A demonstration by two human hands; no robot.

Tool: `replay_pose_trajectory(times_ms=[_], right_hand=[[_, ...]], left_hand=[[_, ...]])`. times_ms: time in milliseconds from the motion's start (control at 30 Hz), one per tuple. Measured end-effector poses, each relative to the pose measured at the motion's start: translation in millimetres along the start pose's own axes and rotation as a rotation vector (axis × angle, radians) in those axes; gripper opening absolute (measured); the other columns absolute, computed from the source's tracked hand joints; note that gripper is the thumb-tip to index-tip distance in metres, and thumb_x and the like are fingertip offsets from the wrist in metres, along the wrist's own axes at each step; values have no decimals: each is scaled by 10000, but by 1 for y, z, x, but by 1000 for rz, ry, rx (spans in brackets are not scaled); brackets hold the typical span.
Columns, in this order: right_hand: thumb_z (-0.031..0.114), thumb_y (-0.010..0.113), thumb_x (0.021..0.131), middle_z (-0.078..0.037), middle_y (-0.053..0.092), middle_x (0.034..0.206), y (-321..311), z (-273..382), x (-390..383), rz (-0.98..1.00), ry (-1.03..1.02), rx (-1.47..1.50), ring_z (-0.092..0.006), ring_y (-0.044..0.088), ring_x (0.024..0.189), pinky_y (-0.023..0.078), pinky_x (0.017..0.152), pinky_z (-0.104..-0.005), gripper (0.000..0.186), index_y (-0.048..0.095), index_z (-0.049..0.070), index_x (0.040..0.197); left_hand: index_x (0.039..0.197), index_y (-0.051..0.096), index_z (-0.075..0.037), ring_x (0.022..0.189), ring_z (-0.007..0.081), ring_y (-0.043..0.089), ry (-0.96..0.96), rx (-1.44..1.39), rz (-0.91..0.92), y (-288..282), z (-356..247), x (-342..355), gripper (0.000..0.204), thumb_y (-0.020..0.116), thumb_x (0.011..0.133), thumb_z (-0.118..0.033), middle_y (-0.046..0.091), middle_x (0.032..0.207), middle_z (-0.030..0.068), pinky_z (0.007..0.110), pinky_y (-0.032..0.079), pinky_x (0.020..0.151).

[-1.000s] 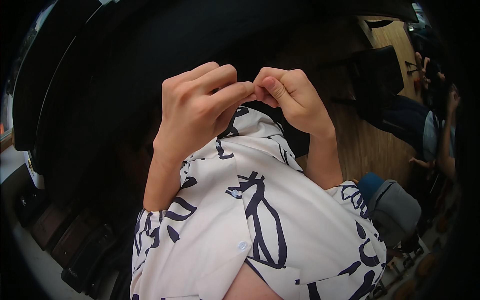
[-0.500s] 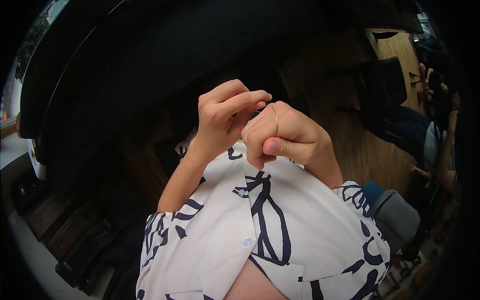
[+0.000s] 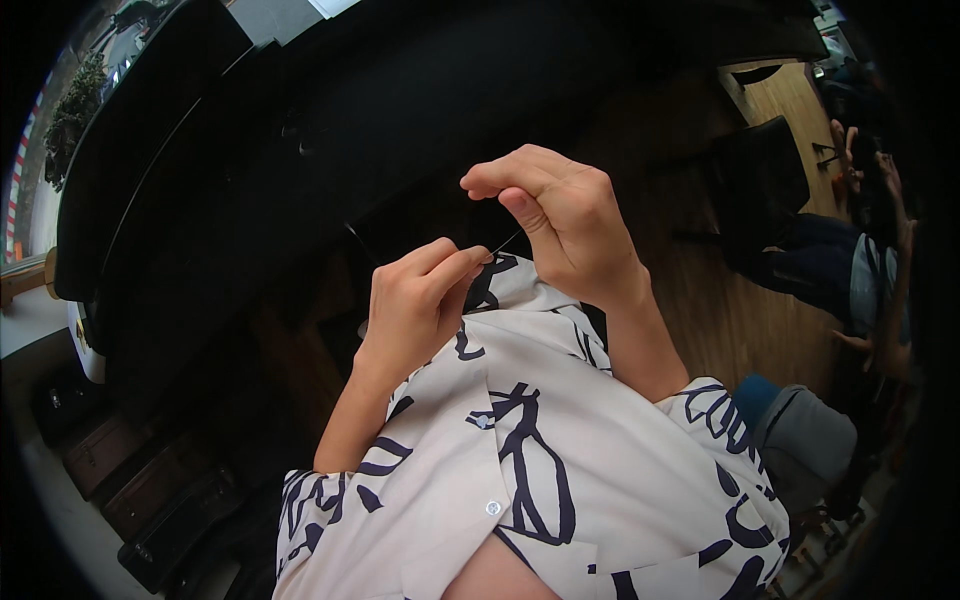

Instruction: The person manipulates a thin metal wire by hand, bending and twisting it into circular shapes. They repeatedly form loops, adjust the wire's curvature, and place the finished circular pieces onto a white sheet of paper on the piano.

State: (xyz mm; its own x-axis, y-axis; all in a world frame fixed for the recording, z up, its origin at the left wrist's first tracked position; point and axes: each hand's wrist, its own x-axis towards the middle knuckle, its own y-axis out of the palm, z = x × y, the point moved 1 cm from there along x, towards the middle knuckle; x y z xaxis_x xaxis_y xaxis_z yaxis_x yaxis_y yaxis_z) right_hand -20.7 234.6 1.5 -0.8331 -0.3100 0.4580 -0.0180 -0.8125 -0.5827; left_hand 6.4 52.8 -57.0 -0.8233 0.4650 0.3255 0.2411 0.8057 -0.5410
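Above wooden floor (image 3: 700,300), both hands' fingers (image 3: 455,262) pinch a thin dark thread (image 3: 505,242).

A thin dark thread (image 3: 507,241) runs between the left hand (image 3: 415,300) and the right hand (image 3: 560,225), too fine to tell where it ends inside either pinch. Whatever the fingertips grip is hidden. Above both hands the dark bench (image 3: 300,150) is too dim to make out. The white patterned shirt (image 3: 520,470) below the hands is cut off by the lower edge.
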Motion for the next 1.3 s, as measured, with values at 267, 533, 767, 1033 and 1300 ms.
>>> replay_pose_trajectory(times_ms=[267, 533, 767, 1033, 1300], right_hand=[[195, 529, 990, -130, 575, 581, -7, 26, 7, 557, 222, 373, -295, 569, 527, 452, 538, -347, 331, 613, 10, 729], [297, 450, 1059, -6, 521, 533, -2, 37, 0, 778, 70, 984, -160, 476, 429, 370, 453, -280, 478, 548, 61, 655], [293, 485, 1046, -18, 581, 577, 7, 41, -10, 381, -7, 883, -164, 526, 452, 403, 460, -267, 435, 611, 51, 707], [256, 523, 1030, -102, 689, 780, 14, 20, -5, 80, -125, 503, -196, 654, 612, 520, 572, -270, 349, 711, 0, 887], [183, 547, 1013, -113, 522, 536, -3, 2, -17, 325, 106, 66, -255, 460, 446, 342, 445, -333, 408, 572, -6, 653]], left_hand=[[861, 734, -32, 455, 101, 495, 289, 54, -304, -64, -13, 12, 270, 688, 638, 113, 532, 571, 16, 235, 338, 398], [967, 760, -6, 460, 59, 412, 284, -202, -360, -40, -30, 22, 189, 683, 951, -178, 590, 616, 17, 221, 235, 426], [998, 743, -49, 473, 106, 494, 147, -249, -342, -15, -16, 17, 187, 695, 830, 16, 529, 593, 22, 245, 351, 429], [889, 705, -62, 555, 188, 582, 129, -33, -208, 6, -20, 6, 145, 722, 755, -9, 604, 685, 23, 297, 432, 464], [913, 754, -62, 445, 109, 474, 198, 66, -236, -25, -22, -3, 191, 744, 761, 53, 535, 587, 19, 239, 319, 408]])
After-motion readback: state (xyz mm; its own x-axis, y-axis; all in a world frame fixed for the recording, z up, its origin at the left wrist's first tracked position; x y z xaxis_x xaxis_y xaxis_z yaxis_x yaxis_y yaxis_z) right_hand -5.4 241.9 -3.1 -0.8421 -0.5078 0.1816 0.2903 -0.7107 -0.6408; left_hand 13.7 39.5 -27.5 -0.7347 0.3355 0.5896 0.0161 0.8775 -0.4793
